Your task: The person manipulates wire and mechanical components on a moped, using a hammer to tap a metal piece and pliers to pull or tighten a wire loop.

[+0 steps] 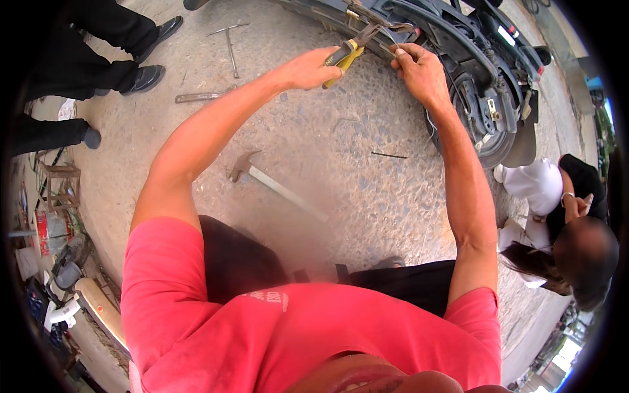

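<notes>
My left hand (313,68) is closed around a pair of pliers (347,57) with yellow and dark grey handles. Their metal jaws reach up to the underside of a dark motorbike (452,39). Just right of the jaws, my right hand (419,72) has thumb and fingers pinched on a thin, wire-like piece, whose far end is lost among the bike's parts. On the ground between my arms lies a claw hammer (268,181) with a pale handle. A thin dark rod (389,154) rests nearer my right forearm.
Beyond my left forearm lie a T-handle wrench (230,51) and a flat metal tool (198,97). People in black trousers (108,29) stand at the far left. Two people (557,216) are at the right, past the bike's wheel (488,147). A small stool (60,185) and clutter line the left.
</notes>
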### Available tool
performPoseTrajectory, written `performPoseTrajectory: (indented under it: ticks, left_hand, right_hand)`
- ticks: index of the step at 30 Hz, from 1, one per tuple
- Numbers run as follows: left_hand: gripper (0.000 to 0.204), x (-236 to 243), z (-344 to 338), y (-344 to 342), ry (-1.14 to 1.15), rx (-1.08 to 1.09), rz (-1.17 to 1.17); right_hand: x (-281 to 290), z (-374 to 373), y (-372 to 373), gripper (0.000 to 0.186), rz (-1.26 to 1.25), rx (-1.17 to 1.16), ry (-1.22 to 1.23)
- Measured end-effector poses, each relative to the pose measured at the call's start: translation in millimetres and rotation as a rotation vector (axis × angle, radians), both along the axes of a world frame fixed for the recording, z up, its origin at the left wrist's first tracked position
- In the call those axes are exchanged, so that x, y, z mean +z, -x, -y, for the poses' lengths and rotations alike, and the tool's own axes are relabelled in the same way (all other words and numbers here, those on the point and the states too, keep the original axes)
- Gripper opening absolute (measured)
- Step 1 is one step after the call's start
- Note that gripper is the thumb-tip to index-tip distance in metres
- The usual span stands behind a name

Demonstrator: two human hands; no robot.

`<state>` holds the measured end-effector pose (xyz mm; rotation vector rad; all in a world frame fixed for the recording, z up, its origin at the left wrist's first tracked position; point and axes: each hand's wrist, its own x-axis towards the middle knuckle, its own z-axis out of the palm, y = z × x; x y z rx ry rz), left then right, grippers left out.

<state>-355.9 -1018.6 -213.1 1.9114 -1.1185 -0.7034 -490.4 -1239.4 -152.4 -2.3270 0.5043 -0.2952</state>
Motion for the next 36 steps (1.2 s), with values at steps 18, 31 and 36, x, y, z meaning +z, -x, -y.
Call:
performPoseTrajectory:
  ticks: [18,31,36]
  left_hand:
    - [0.038,-10,-6,-2,0.149,0.066,0.138]
    - [0.028,-18,-4,32,0.251,0.181,-0.581]
    - [0.035,-15,-1,32,0.235,0.189,-0.712]
  right_hand:
    - [-24,-10,-3,0.031,-0.036,0.099,-0.076]
    - [-3,-39,3,0.031,0.002,0.199,-0.177]
    - [-3,-40,3,0.031,0.029,0.201,-0.226]
